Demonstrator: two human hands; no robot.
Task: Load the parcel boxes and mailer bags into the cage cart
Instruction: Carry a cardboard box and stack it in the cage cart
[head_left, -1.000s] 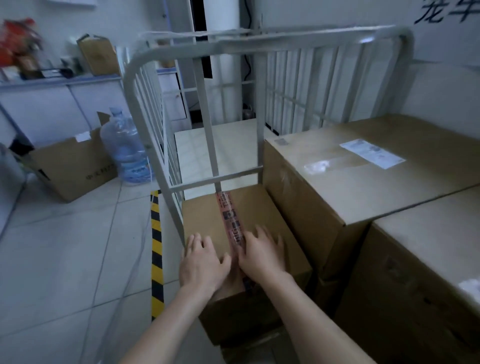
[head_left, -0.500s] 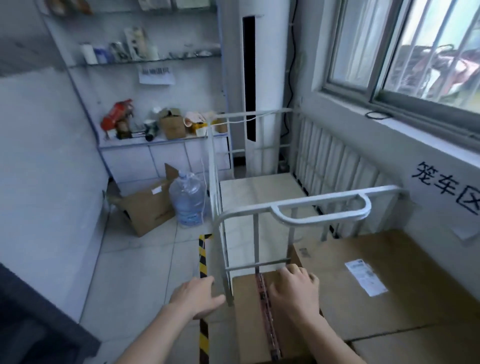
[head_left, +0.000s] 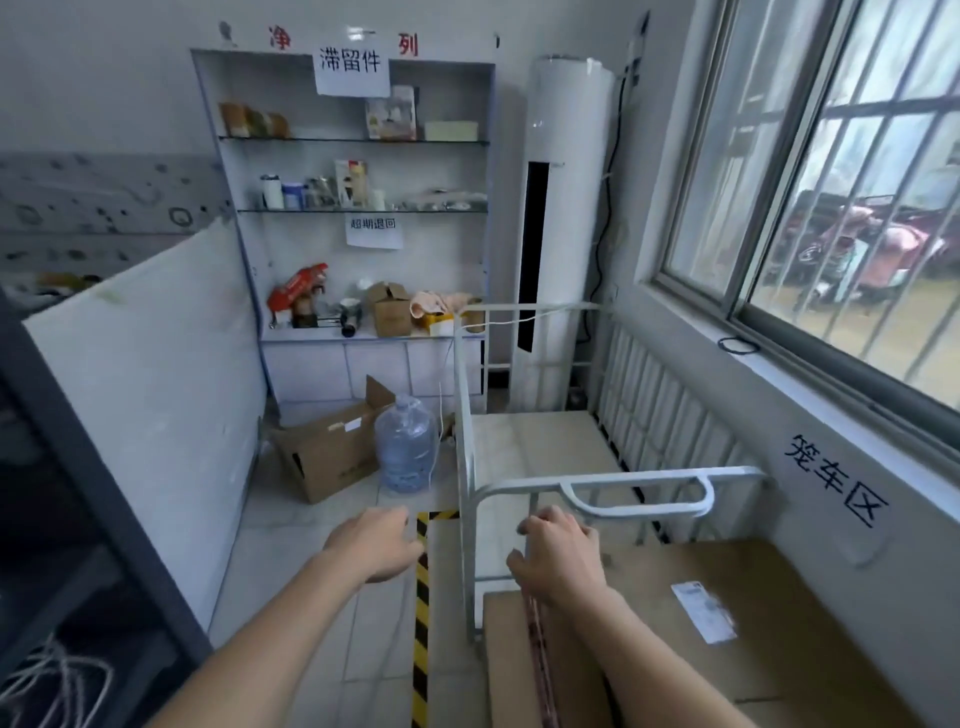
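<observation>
With the left hand and right hand both loose and empty, lifting the taped box could bang knuckles against the nearby cart rail.

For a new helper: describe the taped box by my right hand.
Find the white cage cart beside the barred window. At its near end, the narrow left box is yours. Only it has red tape along its top; the wider neighbour carries a white label.

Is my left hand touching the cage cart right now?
Apart. The head view shows the left hand short of the cage cart post, with striped floor tape visible between them.
</observation>
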